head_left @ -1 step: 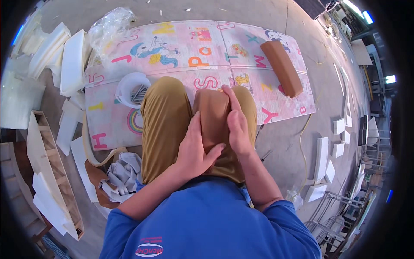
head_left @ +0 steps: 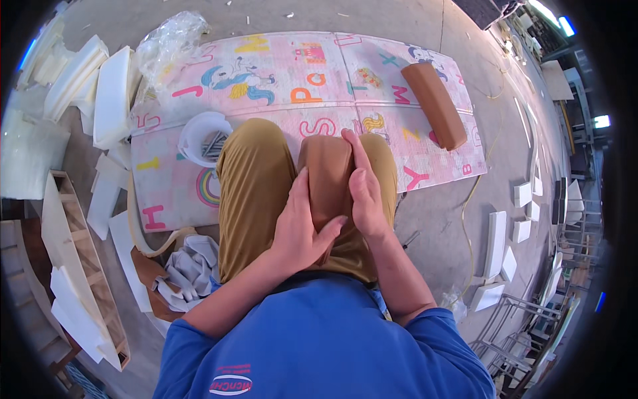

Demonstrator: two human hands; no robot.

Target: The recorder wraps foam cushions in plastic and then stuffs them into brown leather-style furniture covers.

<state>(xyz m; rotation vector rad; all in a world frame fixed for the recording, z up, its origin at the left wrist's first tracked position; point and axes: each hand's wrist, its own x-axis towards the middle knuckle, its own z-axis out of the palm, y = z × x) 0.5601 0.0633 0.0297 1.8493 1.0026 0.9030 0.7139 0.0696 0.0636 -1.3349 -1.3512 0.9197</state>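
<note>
A brown padded block [head_left: 329, 173], covered in smooth leather-like material, sits between my knees. My left hand [head_left: 299, 229] presses along its left side, with the thumb across the near end. Against the right side lies my right hand [head_left: 367, 199], its fingers stretched toward the block's far end. Both hands hold the block between them; its underside is hidden. A longer brown padded piece [head_left: 435, 106] rests on the pink play mat [head_left: 176, 156] at the far right. By my left knee stands a white bucket [head_left: 189, 139] with metal bolts or rods [head_left: 214, 144] inside.
White foam pieces [head_left: 113, 96] and clear plastic wrap [head_left: 176, 40] lie at the far left. Crumpled fabric [head_left: 193, 269] and a wooden frame [head_left: 76, 246] are on my left. To the right are foam offcuts [head_left: 495, 243], a yellow hose [head_left: 468, 219] and metal frames [head_left: 508, 326].
My left thumb has moved very slightly away from me along the block. Both hands keep their hold, and the surroundings look the same.
</note>
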